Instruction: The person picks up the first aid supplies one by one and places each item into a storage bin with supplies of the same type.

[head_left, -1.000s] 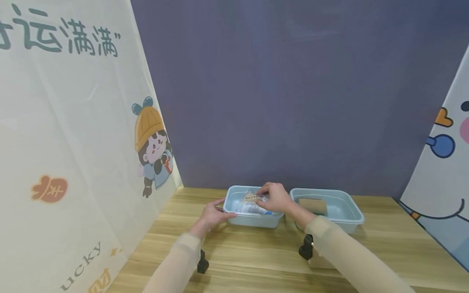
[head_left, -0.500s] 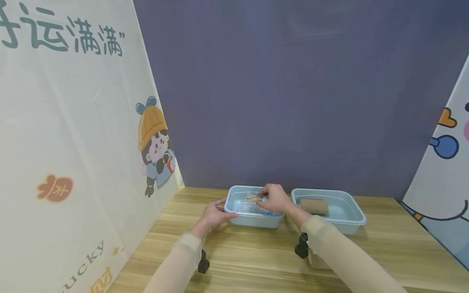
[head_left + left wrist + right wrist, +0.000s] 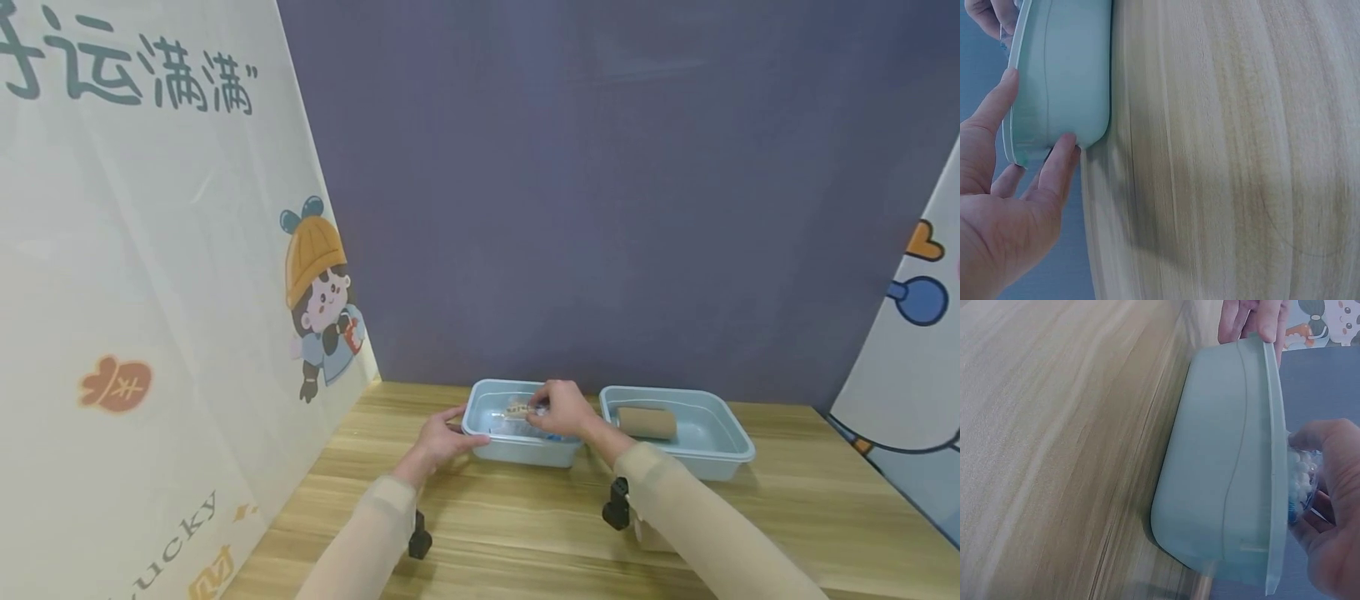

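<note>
In the head view a pale blue plastic tub [image 3: 525, 454] stands at the back of the table. My left hand [image 3: 441, 440] grips its left end, thumb along the rim and fingers round the corner. Over the tub's right half my right hand [image 3: 562, 408] reaches in from above. It holds a clear round pack of white-tipped cotton swabs [image 3: 1300, 478] between thumb and fingers, seen in the right wrist view just past the rim. Inside the tub lies clear wrapping with a beige printed piece [image 3: 517, 409]; the hand hides part of it.
A second pale blue tub [image 3: 716, 462] stands to the right, with a brown cylinder [image 3: 647, 423] lying in it. Under my right forearm a beige object [image 3: 651, 535] is mostly hidden. A dark backdrop [image 3: 570, 208] rises behind the wooden table [image 3: 517, 533].
My right hand has lowered slightly, and the beige printed piece in the tub sits a little lower. The left hand keeps its hold on the tub. The head view has shifted slightly.
</note>
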Available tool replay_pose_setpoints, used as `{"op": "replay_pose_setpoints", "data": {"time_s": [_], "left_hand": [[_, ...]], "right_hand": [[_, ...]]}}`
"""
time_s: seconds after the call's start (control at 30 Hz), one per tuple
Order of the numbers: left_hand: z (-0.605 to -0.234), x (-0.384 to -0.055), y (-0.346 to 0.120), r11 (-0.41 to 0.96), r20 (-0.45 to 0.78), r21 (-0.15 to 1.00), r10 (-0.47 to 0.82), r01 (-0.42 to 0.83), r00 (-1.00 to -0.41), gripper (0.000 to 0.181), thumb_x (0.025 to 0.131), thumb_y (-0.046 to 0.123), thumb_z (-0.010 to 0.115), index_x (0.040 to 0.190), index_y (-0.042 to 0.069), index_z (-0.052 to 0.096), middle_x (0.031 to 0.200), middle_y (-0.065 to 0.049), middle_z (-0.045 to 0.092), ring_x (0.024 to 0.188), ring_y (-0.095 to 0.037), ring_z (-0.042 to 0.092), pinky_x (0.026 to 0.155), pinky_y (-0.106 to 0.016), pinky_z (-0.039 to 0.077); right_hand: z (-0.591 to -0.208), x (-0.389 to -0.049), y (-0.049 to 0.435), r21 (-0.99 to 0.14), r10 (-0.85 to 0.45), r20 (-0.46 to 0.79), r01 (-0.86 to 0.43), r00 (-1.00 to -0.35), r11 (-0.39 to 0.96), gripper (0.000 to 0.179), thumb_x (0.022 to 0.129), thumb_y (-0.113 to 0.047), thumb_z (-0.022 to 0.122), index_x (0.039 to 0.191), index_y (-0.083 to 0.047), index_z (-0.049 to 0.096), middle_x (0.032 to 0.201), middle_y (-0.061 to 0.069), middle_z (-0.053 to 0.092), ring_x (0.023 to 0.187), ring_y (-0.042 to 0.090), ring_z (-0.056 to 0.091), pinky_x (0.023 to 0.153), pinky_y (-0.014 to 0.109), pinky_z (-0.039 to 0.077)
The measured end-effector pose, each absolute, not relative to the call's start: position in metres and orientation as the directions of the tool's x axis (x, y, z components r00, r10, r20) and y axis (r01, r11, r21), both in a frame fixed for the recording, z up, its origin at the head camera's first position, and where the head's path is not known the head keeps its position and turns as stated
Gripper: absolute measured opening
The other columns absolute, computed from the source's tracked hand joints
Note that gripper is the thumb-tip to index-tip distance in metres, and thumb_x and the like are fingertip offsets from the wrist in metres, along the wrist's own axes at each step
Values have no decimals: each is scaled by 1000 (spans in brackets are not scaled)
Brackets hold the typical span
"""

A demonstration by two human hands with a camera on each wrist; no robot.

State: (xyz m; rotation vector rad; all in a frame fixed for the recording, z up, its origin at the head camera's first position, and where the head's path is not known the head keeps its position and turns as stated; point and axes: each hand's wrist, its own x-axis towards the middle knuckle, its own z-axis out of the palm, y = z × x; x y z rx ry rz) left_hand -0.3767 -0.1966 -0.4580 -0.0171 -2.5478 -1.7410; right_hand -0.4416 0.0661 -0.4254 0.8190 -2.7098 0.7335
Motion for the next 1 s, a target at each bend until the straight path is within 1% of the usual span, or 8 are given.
{"op": "replay_pose_setpoints", "data": {"time_s": [0.1,0.33,0.47,0.6,0.8,0.9,1.0], "left_hand": [[-457,-376,-195,362,50,931,-27,37,-998,92,78,19,96,155,1,51,117,-25,76,100,-25,75,84,-33,65],[-458,-376,-195,355,44,934,-21,33,-999,93,78,19,96,156,1,50,121,-27,75,102,-27,75,88,-38,66],[-457,-376,-195,344,36,939,-21,27,-999,93,78,19,96,157,1,49,122,-27,74,104,-28,75,89,-38,66],[-457,-377,-194,338,37,941,-17,29,-999,92,78,17,96,156,1,49,122,-28,74,103,-28,75,88,-38,67],[-457,-377,-195,335,34,942,-18,26,-999,93,78,18,96,157,2,49,121,-27,74,101,-25,75,87,-36,67],[-458,-378,-196,339,31,941,-18,23,-999,94,78,19,96,157,3,49,121,-27,74,101,-25,75,87,-36,66],[-457,-377,-195,343,25,939,-21,16,-999,94,78,19,96,158,4,48,122,-26,74,102,-26,74,87,-35,66]], "right_hand": [[-427,-441,66,-395,-458,339,-566,-822,724,20,88,-25,83,102,-11,84,99,2,77,86,13,67,79,36,61],[-433,-446,65,-336,-478,398,-609,-783,718,18,84,-26,84,94,-11,85,89,0,80,79,11,69,74,32,61],[-437,-450,65,-317,-485,398,-613,-778,723,18,83,-26,83,93,-11,85,87,0,80,77,9,67,73,31,59],[-438,-450,65,-311,-489,388,-610,-781,729,17,83,-25,83,91,-10,85,83,-1,79,72,7,62,69,29,56],[-438,-448,65,-325,-485,367,-598,-794,733,18,83,-25,83,92,-9,85,83,-2,79,70,5,59,67,27,54],[-440,-446,66,-325,-503,369,-616,-782,718,17,84,-24,82,91,-8,85,81,-1,79,68,5,58,65,27,53],[-440,-446,67,-326,-519,365,-628,-773,706,18,85,-22,81,92,-7,85,82,2,80,68,7,60,66,29,55]]}}
